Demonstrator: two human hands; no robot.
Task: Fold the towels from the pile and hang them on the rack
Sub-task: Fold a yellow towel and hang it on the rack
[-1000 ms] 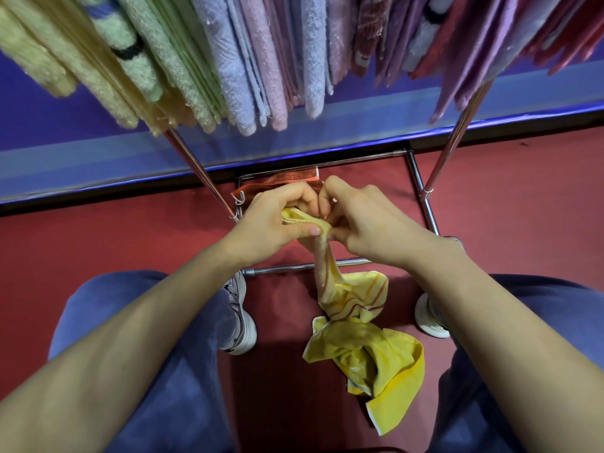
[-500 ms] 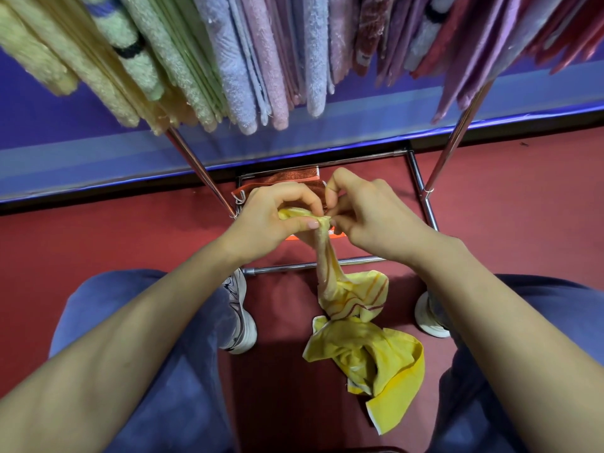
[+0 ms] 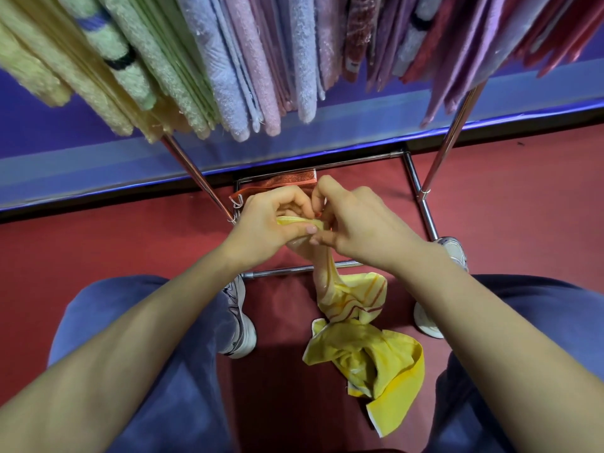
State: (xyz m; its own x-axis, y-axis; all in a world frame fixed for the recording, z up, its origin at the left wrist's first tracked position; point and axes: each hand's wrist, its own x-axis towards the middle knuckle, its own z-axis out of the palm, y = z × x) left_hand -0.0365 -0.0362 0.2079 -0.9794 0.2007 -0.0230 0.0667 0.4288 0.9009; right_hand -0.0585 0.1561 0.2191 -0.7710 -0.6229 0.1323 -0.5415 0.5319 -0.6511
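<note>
Centre of frame: gripped at its top end by curled fingers of left hand (image 3: 269, 223) and right hand (image 3: 358, 222), yellow towel (image 3: 362, 354). Lower part bunched on red floor (image 3: 506, 207), lower centre. Upper frame: hung towels (image 3: 228, 60) on rack (image 3: 424, 204).

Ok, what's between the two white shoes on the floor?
In the head view, the crumpled yellow striped cloth towel hangs between them, its top pinched by the left hand and right hand.

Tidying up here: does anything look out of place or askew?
A reddish-orange towel lies on the floor inside the rack base, not hung like the other towels. The yellow towel pinched by left hand and right hand hangs crumpled.
</note>
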